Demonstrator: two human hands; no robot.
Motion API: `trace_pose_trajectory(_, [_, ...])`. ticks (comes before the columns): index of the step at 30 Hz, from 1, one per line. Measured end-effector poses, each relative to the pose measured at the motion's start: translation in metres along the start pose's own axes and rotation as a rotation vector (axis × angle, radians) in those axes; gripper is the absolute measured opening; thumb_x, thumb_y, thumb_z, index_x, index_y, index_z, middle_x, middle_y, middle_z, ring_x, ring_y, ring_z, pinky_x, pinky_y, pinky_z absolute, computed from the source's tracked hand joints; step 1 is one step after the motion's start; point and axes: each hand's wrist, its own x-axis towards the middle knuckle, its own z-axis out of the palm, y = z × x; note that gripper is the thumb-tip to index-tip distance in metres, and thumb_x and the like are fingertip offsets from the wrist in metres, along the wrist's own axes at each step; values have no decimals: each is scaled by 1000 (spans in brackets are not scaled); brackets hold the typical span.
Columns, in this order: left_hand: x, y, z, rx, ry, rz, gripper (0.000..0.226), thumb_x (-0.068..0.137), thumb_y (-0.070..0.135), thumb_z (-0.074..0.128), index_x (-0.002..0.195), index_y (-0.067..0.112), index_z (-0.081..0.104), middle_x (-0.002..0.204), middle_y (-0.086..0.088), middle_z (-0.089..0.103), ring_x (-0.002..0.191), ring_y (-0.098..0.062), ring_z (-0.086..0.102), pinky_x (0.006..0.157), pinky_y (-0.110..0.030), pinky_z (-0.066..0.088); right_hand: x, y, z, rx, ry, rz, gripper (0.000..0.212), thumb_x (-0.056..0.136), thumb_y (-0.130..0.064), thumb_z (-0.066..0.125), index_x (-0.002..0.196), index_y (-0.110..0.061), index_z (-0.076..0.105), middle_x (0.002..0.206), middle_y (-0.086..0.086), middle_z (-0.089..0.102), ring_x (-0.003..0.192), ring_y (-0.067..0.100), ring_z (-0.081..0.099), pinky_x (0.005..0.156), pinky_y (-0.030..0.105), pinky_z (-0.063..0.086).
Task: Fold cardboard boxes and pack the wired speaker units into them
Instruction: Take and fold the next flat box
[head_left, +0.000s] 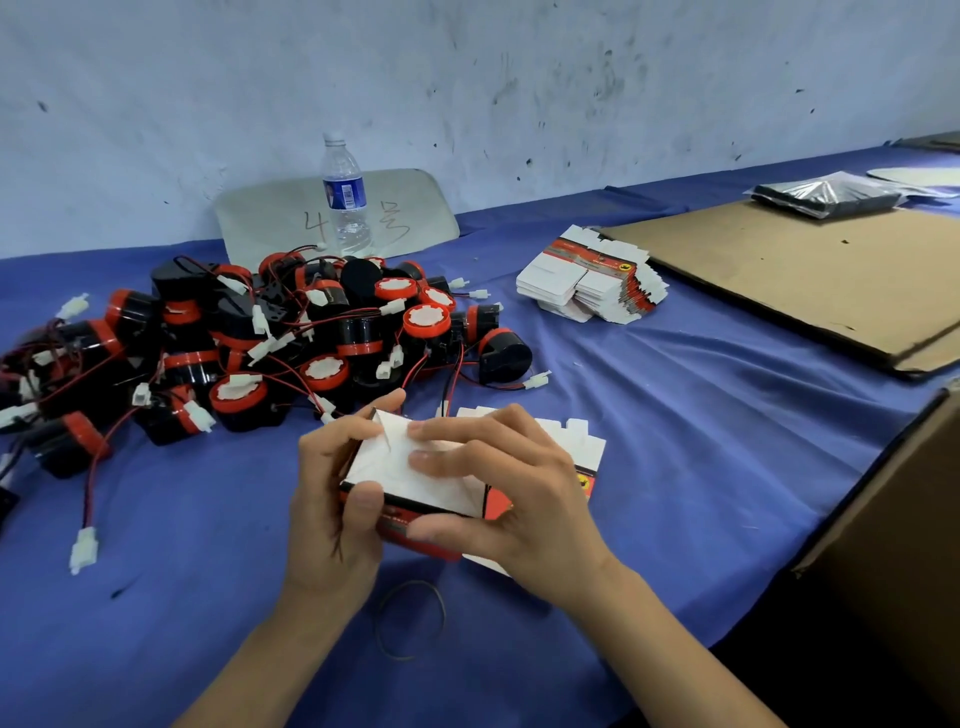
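Blue cloth on the bench, a half-folded box held just above it, close in front of you.
Your left hand curls round its left end; your right hand pinches it, fingers on the white flap, thumb on the red wall. It looks like light, easily creased card, so hold it by the corners. Beyond lie the speaker units, then a board marked "4 号".

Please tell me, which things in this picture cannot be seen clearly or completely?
Head view:
1. Inside of the box: hidden by its white flaps, the left hand and the right hand holding it.
2. Print on the stack of flat boxes: too small.
3. Large carton: cut off by the right edge.
4. Pile of speaker units: cut off at the left edge.
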Motion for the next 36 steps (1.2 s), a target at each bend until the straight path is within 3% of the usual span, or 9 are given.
trace_pose_trajectory(4, [-3,-1,-1,5,-68,75,42,93,65,38,127,40,39,135,8,55,123,-24,56,88,-35,53,7,-6,-10,491,-131,413,10,82,-16,72,90,-18,67,123,-11,61,104,13,62,84,27,47])
trace_pose_trajectory(8, [-4,0,-1,123,-88,69,43,94,67,31,124,41,45,137,8,56,114,-24,62,70,-39,56,7,-1,-22,691,-459,632,59,82,-22,69,132,-41,45,112,-9,64,98,7,63,83,28,53])
trace_pose_trajectory(11, [-3,-1,3,85,-77,86,53,94,66,34,132,30,45,144,-1,49,131,-30,48,95,-38,49,7,-4,-18,770,-355,668,54,79,-19,69,124,-46,54,94,-4,69,85,11,65,75,27,54])
trace_pose_trajectory(14, [-6,-2,7,128,-112,69,94,79,71,57,146,12,29,150,-3,37,135,-29,42,104,-35,41,9,-3,-9,827,-157,732,47,75,-19,71,118,-38,62,98,5,69,83,17,66,72,30,52])
trace_pose_trajectory(17, [-8,-3,13,188,-174,36,115,65,53,79,153,37,6,155,2,26,136,-34,37,104,-52,42,8,-2,-5,899,-82,789,43,75,-18,70,115,-32,62,102,11,68,81,20,66,70,32,52])
trace_pose_trajectory(19, [-7,-2,14,228,-166,38,123,62,46,82,151,42,-3,154,7,24,137,-29,37,103,-52,43,7,-1,-8,799,-156,769,43,79,-16,70,118,-32,60,105,11,68,81,17,66,69,29,53])
trace_pose_trajectory(23, [-4,5,13,378,-174,119,116,71,68,68,152,35,-8,148,26,24,133,2,32,104,-11,32,8,-1,-14,645,-252,691,45,87,-4,63,120,-34,55,94,-3,69,75,8,64,66,23,52])
trace_pose_trajectory(30, [-1,13,18,451,-187,169,108,77,65,62,152,33,-8,142,4,32,135,5,27,104,-7,29,6,3,-8,483,-229,663,47,84,-3,56,114,-39,52,86,-6,68,67,6,62,60,28,53])
trace_pose_trajectory(36, [1,15,19,419,-184,180,108,78,63,64,152,30,-7,142,8,30,135,4,28,104,-7,28,6,5,-8,414,-250,613,44,82,-15,54,114,-45,49,88,-6,67,67,5,59,61,25,50])
